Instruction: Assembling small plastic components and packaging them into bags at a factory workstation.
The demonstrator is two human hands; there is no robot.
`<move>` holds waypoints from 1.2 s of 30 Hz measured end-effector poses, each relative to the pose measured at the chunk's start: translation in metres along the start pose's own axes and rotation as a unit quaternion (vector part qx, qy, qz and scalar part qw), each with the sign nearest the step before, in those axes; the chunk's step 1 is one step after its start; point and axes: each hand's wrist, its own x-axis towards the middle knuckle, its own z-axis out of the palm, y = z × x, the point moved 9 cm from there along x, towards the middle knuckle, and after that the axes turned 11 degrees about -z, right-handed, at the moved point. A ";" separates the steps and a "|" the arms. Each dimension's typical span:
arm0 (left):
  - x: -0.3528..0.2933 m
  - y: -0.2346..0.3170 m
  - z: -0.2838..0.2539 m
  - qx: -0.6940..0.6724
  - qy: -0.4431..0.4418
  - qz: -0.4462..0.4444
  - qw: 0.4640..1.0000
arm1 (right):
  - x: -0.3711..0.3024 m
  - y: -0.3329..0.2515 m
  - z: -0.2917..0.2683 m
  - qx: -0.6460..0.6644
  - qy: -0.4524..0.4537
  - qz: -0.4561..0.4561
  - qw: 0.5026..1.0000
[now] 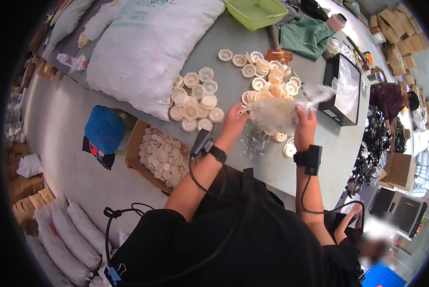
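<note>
A clear plastic bag [273,116], blurred in places, hangs above the table between my hands. My left hand [233,125] is closed at the bag's left end, where a small pale piece shows at the fingertips. My right hand [305,128] grips the bag's right side, and its loose end flares out to the right. Beneath it, a small heap of tiny clear pieces [255,143] lies on the grey table [291,177]. Cream-coloured round plastic parts [190,109] lie in a cluster left of my hands. More of the same round parts [262,67] are beyond the bag.
A big white woven sack [138,52] covers the table's left. Farther back are a green basin [255,13], an orange-headed hammer [278,55], and a green cloth [306,37]. A black box [341,91] stands right. Below the table edge, a carton [137,152] holds round parts.
</note>
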 end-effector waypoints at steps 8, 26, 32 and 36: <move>-0.047 0.106 0.092 0.155 -0.122 0.230 0.953 | -0.002 0.024 0.013 -0.069 -0.075 0.046 0.994; -0.054 0.110 0.123 0.444 0.029 0.382 0.810 | 0.016 0.009 -0.004 -0.084 -0.007 -0.006 0.996; -0.057 0.102 0.126 0.479 0.040 0.438 0.760 | 0.019 -0.003 -0.026 -0.087 0.082 -0.030 0.992; -0.056 0.102 0.129 0.510 0.047 0.452 0.730 | 0.027 0.002 -0.033 -0.086 0.076 -0.027 0.993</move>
